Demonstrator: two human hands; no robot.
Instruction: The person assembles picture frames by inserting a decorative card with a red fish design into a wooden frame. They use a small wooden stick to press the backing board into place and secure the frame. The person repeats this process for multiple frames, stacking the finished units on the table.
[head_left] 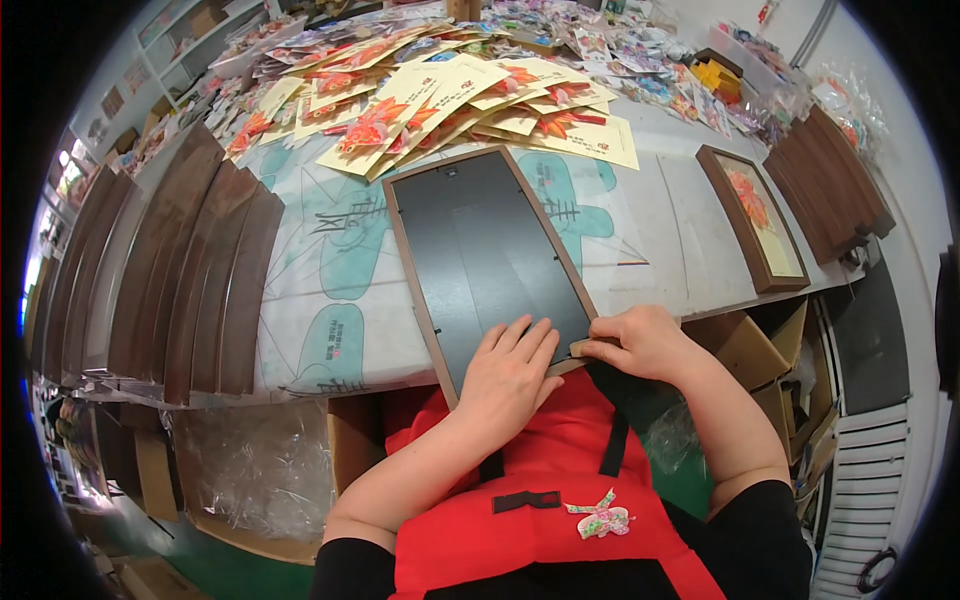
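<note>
Left hand (512, 372) spreads on frame (480, 250); right hand (637, 341) pinches something unclear (577, 349) at its corner.

Frame (475, 255): brown, black back up, near end past table edge
Left hand (510, 380): palm down on the back, fingers together
Right hand (640, 342): curled at near right corner, fingertip detail unclear
Cards (430, 112): cream, orange flowers, heaped beyond frame
Framed picture (752, 215): flower, right side
Brown stacks (205, 290): both sides
Table (655, 225): white cover, teal prints

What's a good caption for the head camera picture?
Left hand on a face-down frame, right hand at one corner.
</note>
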